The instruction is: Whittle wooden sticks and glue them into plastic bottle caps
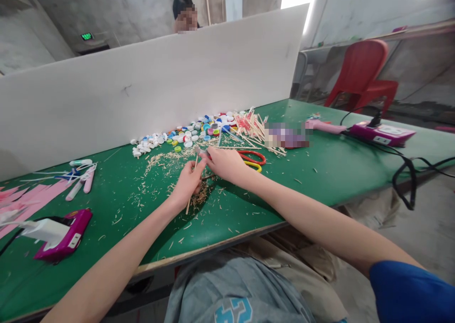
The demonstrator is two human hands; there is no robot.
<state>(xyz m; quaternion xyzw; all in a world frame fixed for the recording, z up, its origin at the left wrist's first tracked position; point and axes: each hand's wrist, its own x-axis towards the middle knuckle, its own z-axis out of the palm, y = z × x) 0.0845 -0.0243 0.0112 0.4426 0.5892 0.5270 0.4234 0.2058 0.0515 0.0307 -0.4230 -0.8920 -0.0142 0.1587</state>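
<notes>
two bare hands work close together in the head view, over one green table (330, 181). the left hand (189, 180) pinches one thin wooden stick (188, 205) between thumb and curled fingers, the stick tilted, its lower end showing below the hand. the right hand (227, 163) is closed around one metal-tipped tool (199, 150), its grey end just beside the stick's top; whether they touch i cannot tell. two handle loops, one red loop (264, 158) and one yellow loop (260, 168), show beyond the right wrist. one heap of brown scraps (202, 194) lies under the hands, with pale shavings (159, 162) scattered around, too many to count. beyond sit one pile of bottle caps (213, 124) and one heap of sticks (256, 129), both past counting, near one white partition (106, 110) along the far edge; one person (184, 13) shows above it. three pen-like cylinders (89, 180) lie at left, and two magenta power strips stand well apart, the left strip (74, 237) and the right strip (384, 132). the table's near edge (213, 245) runs beneath both forearms. green surface opens between right forearm and right strip, and between left forearm and left strip.
</notes>
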